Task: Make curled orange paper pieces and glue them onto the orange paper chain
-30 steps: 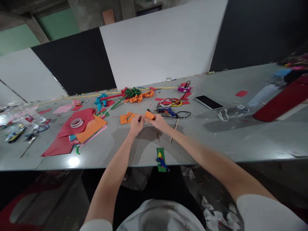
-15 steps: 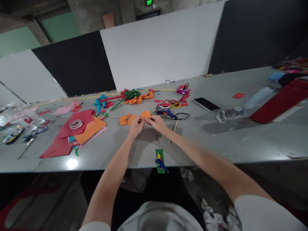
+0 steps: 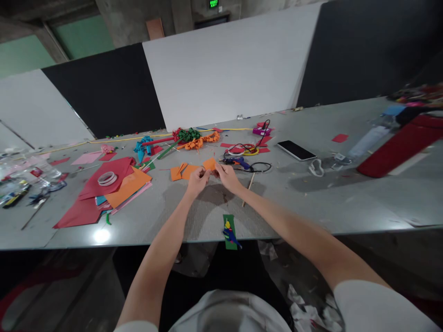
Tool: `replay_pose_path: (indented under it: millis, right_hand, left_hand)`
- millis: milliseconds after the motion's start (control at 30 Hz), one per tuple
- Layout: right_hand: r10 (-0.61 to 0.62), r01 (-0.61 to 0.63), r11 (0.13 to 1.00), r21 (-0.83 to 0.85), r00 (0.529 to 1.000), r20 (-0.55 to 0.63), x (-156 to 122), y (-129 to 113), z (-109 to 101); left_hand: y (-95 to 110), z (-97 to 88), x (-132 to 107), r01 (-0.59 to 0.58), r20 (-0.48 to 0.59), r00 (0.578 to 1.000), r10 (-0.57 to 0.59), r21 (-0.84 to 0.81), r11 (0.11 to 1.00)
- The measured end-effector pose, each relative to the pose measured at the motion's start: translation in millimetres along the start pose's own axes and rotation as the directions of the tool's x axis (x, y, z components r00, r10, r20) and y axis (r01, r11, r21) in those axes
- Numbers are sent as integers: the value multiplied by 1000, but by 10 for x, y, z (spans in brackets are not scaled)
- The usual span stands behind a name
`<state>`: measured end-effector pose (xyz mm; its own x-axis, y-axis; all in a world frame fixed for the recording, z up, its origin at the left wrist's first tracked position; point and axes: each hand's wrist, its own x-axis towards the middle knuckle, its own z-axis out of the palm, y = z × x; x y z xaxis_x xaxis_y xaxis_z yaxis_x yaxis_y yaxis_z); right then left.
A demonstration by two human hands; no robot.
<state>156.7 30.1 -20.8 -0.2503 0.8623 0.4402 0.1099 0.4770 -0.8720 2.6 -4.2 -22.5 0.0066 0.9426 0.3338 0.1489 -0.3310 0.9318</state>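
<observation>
The lower edge of the small, square orange sheet of thin paper-like material (image 3: 209, 163) is hidden from you behind your own fingertips, and the fine detail of your grip is too small to make out. Your left hand (image 3: 197, 181) covers part of the flat orange pieces (image 3: 187, 172) on the grey, smooth-topped table (image 3: 325, 196). At your far right, the long red cylinder with a dark top (image 3: 396, 148) is blurred and cut off by the frame.

A second ago the sheet tilted over your right hand (image 3: 227, 178); now it stands up between your hands, and your right fingertips have shifted up along its right side since the last frame.

The sheet projects above and just beyond your fingertips, left of the blue glue gun with a black cord (image 3: 240, 162). Your left fingers pinch narrowly at its lower left; your right fingers are narrow too, pinching its right edge.
</observation>
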Motion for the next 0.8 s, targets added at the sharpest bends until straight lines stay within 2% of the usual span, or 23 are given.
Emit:
replay_pose_path:
  millis: [100, 267, 467, 800]
  right_hand:
    - [-37, 33, 997, -72, 998, -58, 2, -8, -23]
    - [-39, 41, 999, 16, 992, -117, 25, 16, -33]
    - [-68, 67, 998, -11, 993, -100, -14, 6, -15]
    - [-169, 163, 985, -62, 981, -97, -45, -73, -13]
  left_hand:
    - [-20, -16, 2, 3, 2, 1000, -4, 14, 1000]
    - [-83, -36, 24, -17, 5, 1000, 17, 74, 997]
    - [-135, -50, 49, -2, -20, 1000, 4, 121, 993]
    - [-84, -48, 37, 0, -58, 998, 7, 116, 993]
